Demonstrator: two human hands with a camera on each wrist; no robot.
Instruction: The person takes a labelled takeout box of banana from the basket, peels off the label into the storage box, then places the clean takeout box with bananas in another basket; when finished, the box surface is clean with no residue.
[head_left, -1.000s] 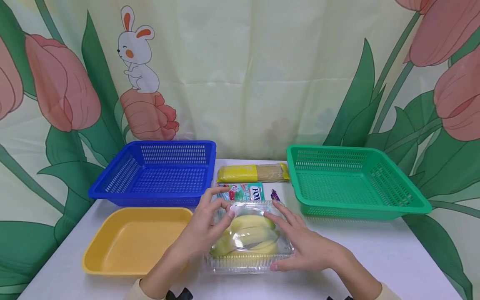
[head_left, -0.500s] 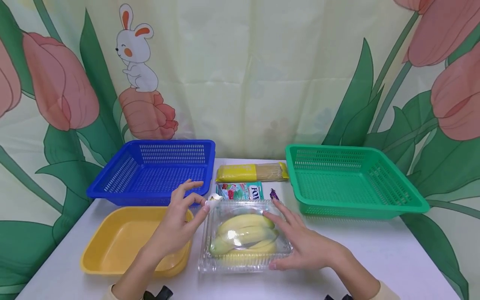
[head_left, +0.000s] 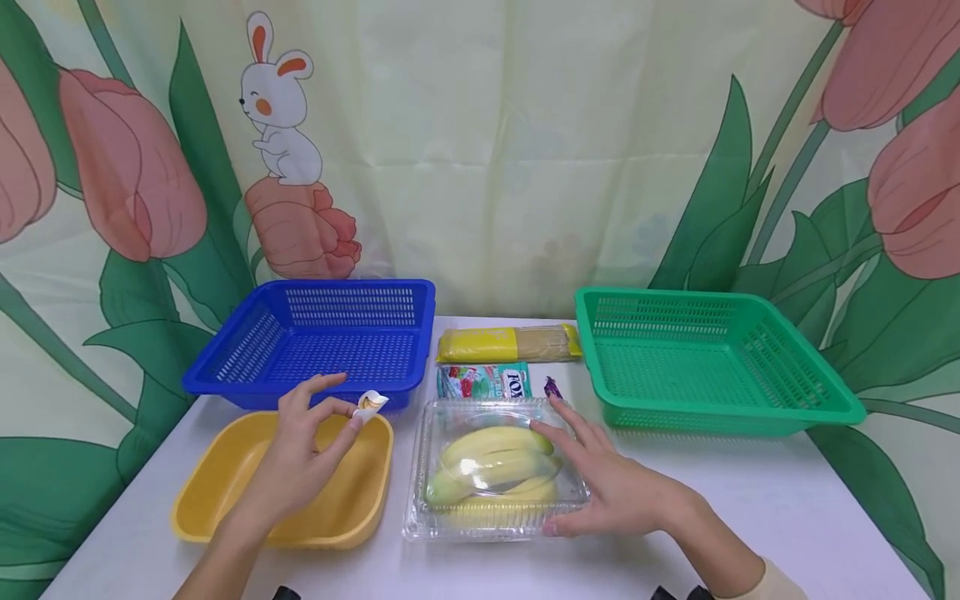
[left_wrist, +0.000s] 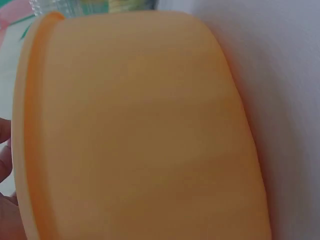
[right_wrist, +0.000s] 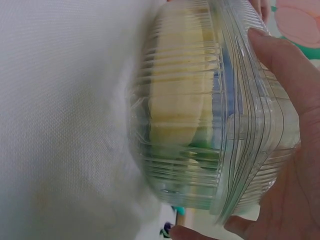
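Note:
A clear plastic clamshell box [head_left: 495,471] with bananas [head_left: 491,467] inside lies on the white table [head_left: 750,508]. My right hand [head_left: 592,483] rests flat on its right side, fingers spread over the lid and thumb along the front edge; the right wrist view shows the box [right_wrist: 210,125] close up against the palm. My left hand [head_left: 303,446] hovers over the yellow tray [head_left: 225,492] and pinches a small white sticker [head_left: 370,402] between thumb and fingertip. The left wrist view is filled by the tray [left_wrist: 135,135].
A blue basket [head_left: 322,342] stands behind the yellow tray and a green basket [head_left: 697,358] at the right. Between them lie a yellow spaghetti packet [head_left: 510,343], a candy pouch [head_left: 483,381] and a small purple wrapped sweet [head_left: 552,387].
My left hand peeled the white sticker off the box lid and carried it left over the yellow tray. The right hand stayed on the box.

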